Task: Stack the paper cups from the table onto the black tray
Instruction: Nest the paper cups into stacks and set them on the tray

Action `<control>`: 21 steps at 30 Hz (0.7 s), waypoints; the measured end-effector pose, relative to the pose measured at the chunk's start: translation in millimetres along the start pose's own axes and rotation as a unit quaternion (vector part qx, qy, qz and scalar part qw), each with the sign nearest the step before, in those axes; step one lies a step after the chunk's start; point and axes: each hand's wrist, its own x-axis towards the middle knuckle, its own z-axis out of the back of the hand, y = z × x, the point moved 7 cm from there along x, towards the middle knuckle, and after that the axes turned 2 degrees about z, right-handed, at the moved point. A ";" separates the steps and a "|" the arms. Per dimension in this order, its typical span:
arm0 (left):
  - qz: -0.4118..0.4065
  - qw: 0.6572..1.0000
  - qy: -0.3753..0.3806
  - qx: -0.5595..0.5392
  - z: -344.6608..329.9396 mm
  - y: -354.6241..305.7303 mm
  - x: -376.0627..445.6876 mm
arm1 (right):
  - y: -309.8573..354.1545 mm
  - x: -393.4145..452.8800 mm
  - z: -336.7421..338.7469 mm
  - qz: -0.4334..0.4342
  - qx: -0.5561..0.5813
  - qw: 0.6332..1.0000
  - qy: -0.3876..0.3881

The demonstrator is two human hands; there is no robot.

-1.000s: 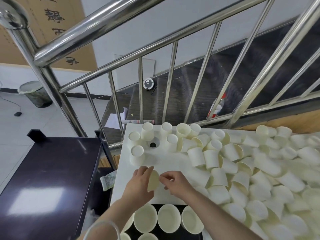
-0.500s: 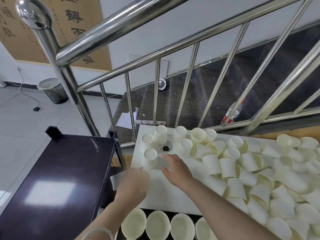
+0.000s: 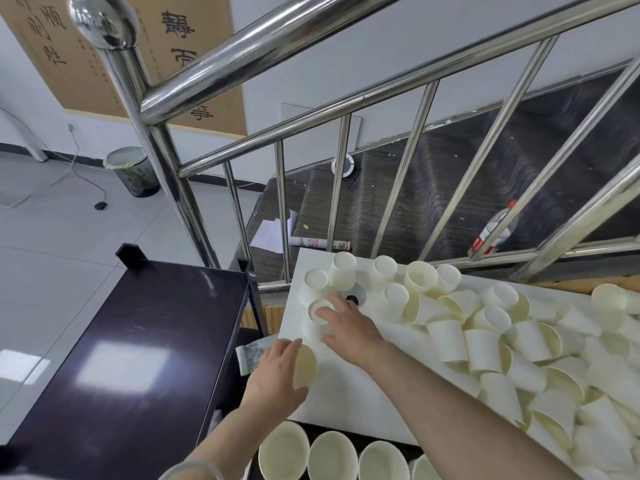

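My left hand (image 3: 275, 370) holds a cream paper cup (image 3: 306, 365) on its side at the white table's (image 3: 346, 407) left edge. My right hand (image 3: 348, 327) reaches further back and grips an upturned cup (image 3: 317, 315), fingers over its base and thumb at its near side. Several open cup stacks (image 3: 332, 459) stand in the black tray (image 3: 346, 436) at the bottom edge, just in front of the table. Many loose cups (image 3: 519, 358) lie heaped across the table's right half.
Upturned cups (image 3: 343, 271) stand around a small round hole (image 3: 352, 299) at the table's back left. A glossy black cabinet (image 3: 138, 358) sits to the left. A steel stair railing (image 3: 346, 109) runs behind the table, with stairs beyond.
My right hand has let go of the cup that both hands held and reached back onto an upturned cup. My left hand keeps its cup and has shifted left.
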 end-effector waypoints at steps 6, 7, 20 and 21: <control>-0.008 1.000 0.000 -0.006 -3.1 3.8 -0.6 | 1.9 0.6 6.7 -0.010 0.014 1.000 -0.019; -0.009 1.000 -0.002 -0.006 -3.2 3.7 -0.6 | 2.4 1.2 7.0 -0.009 0.011 1.000 -0.023; -0.030 0.999 0.001 -0.015 -8.7 1.0 -1.6 | -20.2 -22.0 2.3 -0.077 0.110 0.989 -0.066; -0.032 0.999 0.001 -0.017 -9.6 -0.4 -1.7 | -23.8 -27.6 1.6 -0.085 0.121 0.986 -0.071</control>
